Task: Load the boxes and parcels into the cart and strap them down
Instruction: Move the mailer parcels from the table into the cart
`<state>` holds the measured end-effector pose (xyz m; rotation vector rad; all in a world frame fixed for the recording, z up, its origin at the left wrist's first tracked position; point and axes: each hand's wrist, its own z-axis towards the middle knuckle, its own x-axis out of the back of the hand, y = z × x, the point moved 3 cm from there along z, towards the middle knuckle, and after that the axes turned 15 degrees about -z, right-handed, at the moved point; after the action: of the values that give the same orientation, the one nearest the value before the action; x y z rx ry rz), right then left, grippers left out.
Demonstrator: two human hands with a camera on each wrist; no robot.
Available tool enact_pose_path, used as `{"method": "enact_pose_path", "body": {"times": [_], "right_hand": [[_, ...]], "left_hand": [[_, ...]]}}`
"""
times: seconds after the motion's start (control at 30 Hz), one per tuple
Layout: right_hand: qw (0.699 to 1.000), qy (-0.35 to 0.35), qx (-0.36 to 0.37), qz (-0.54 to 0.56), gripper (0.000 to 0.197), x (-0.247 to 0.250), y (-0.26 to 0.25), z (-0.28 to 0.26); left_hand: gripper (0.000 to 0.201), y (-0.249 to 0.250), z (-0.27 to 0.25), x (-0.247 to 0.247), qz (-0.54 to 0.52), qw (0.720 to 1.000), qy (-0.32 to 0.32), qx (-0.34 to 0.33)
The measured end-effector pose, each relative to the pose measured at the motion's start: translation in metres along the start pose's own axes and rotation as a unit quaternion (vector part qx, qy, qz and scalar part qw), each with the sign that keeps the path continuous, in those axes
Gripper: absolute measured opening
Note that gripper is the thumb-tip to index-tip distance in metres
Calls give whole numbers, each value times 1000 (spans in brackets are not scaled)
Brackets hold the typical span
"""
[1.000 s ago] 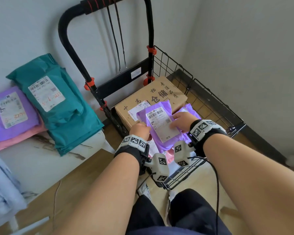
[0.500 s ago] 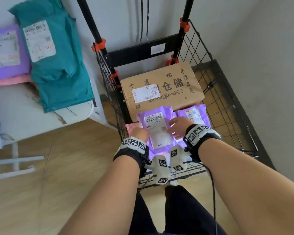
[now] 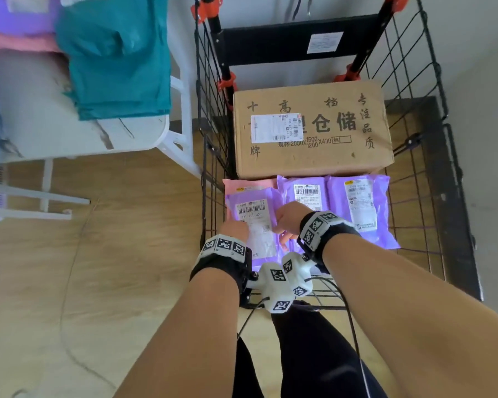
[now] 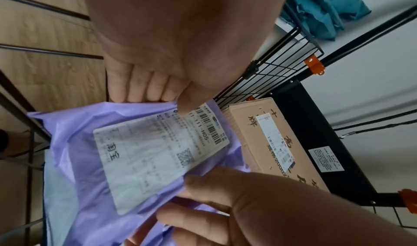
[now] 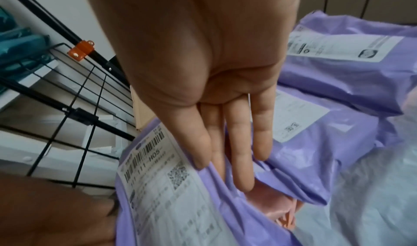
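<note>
The black wire cart (image 3: 299, 41) holds a brown cardboard box (image 3: 314, 156) at its back. Two purple parcels (image 3: 360, 208) lie side by side in front of the box, and a pink parcel (image 3: 242, 185) lies at the front left. Both hands hold a third purple parcel (image 3: 256, 225) (image 4: 146, 152) (image 5: 162, 187) with a white label just over the pink one. My left hand (image 3: 236, 226) (image 4: 162, 102) pinches its left edge, thumb on the label. On the other edge my right hand (image 3: 288, 219) (image 5: 223, 171) has its thumb on top and its fingers underneath.
A white table (image 3: 84, 139) stands left of the cart with a teal parcel (image 3: 118, 53) and purple and pink parcels (image 3: 20, 21) on it. Wood floor lies between table and cart. A grey wall runs close along the cart's right side.
Both hands have carried the labelled purple parcel from above the cardboard box down to the cart's front left. The head view has moved in and tilted down.
</note>
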<state>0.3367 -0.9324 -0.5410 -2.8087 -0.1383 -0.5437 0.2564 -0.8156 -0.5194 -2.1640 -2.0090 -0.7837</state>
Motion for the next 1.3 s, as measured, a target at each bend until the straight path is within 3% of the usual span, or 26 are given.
{"method": "enact_pose_path", "body": {"times": [0.1,0.13,0.17,0.2,0.3,0.4,0.5,0.57,0.63,0.8,0.9,1.0,1.13,1.23,1.3], "right_hand": [[999,-14,27,-24,13,-10,-6,12],[998,-15,32,-50,10,-11,-7,12],[998,-15,23,-58,7,-12,-7,13],[998,-14,16,-67,7,-12,-5,14],[997,-17,30,-63,12,-8,-6,10],[998,27,45,-41,18,6,-6,10],[991,108,51,54,17,19,-5,16],[983,132,54,112,28,23,-4,19],[986,108,62,112,51,21,-5,23],[991,45,52,115,41,8,-4,26],[989,27,53,134,44,2,1,29],[990,28,54,127,50,-1,4,36],[994,54,54,82,54,-6,7,43],[993,57,55,82,58,-7,8,41],[994,55,59,77,60,-5,8,37]], "left_hand": [[34,-4,2,5,-102,994,22,19],[32,-5,6,6,-74,997,25,2],[29,-6,5,7,-92,994,46,36],[25,-9,9,8,-98,992,73,29],[10,-6,6,8,-72,994,77,10],[19,-2,18,5,25,997,65,-26],[24,2,22,5,31,996,66,-42],[20,1,23,2,15,997,59,-49],[28,-4,30,0,4,997,56,-61],[31,-5,28,0,14,999,7,-29],[35,-6,39,-6,86,994,-54,-36],[42,-8,51,-12,123,989,-83,-25],[40,-17,53,-20,82,988,-124,-30],[41,-17,54,-18,170,973,-127,-86],[41,-16,48,-19,209,965,-146,-64]]}}
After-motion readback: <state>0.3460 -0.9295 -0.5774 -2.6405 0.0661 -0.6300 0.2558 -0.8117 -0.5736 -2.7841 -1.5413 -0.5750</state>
